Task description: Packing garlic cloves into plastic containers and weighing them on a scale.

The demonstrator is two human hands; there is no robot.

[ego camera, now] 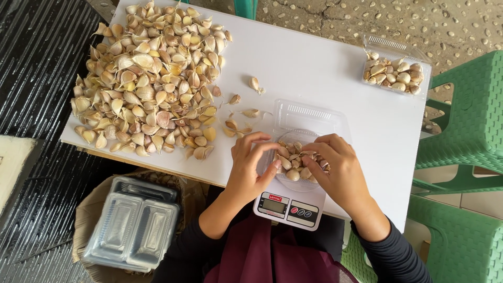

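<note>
A clear plastic clamshell box (309,118) sits open on a white kitchen scale (287,207), holding several garlic cloves (293,163). My left hand (251,165) rests at the box's left side, its fingertips touching the cloves. My right hand (340,167) lies over the right side of the box, fingers curled onto the cloves. A big heap of garlic cloves (149,78) covers the left part of the white table (314,68).
A few loose cloves (241,112) lie between the heap and the scale. A second clear box of cloves (394,73) stands at the far right corner. Stacked empty clear boxes (131,225) sit in a basket below left. Green plastic stools (466,157) stand right.
</note>
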